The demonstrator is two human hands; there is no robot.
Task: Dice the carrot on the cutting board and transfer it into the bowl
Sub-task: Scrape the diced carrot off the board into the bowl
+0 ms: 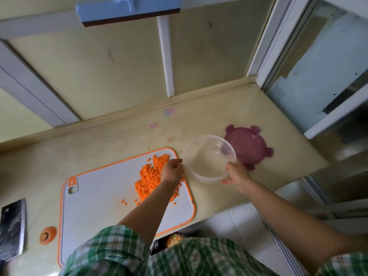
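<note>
A pile of diced carrot (149, 179) lies on the right half of the white cutting board (99, 198) with an orange rim. My left hand (172, 171) rests over the pile's right side, fingers curled down into the pieces near the board's right edge. A clear plastic bowl (209, 158) with nothing in it stands just right of the board, tilted toward it. My right hand (237, 177) grips the bowl's near right rim, thumb on the rim and fingers under it.
A purple lid (253, 148) lies behind the bowl on the counter. A cleaver (13, 230) lies at the far left, with a carrot end (47, 235) beside it. A bin with scraps (173, 239) shows below the counter edge. Windows stand behind and right.
</note>
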